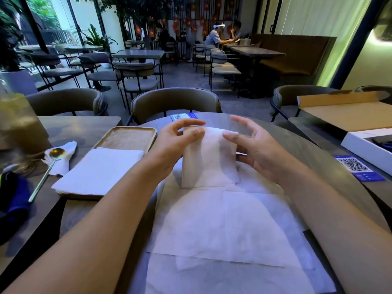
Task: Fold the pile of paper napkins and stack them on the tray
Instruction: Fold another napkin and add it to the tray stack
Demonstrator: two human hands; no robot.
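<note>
White folded napkin [209, 158] stands pinched between left hand [169, 147] and right hand [252, 149].

both forearms reach forward, left hand [169, 143] and right hand [252, 149] raised, fingers loosely curled, thumbs facing inward.

This is a café or restaurant dining room. Beyond the left hand [169, 145] and right hand [252, 149] stand rows of dark rectangular tables [137, 54] with grey padded metal-framed chairs [135, 75], and a long brown upholstered bench [297, 58] runs along the far right wall, where seated customers [216, 38] share a table. Just right of the right hand lies a blue QR-code card [358, 167]; left of the left hand sit a wooden serving tray [127, 136], a gold-bowled spoon [51, 164] and a blurred iced drink [19, 124]
</note>
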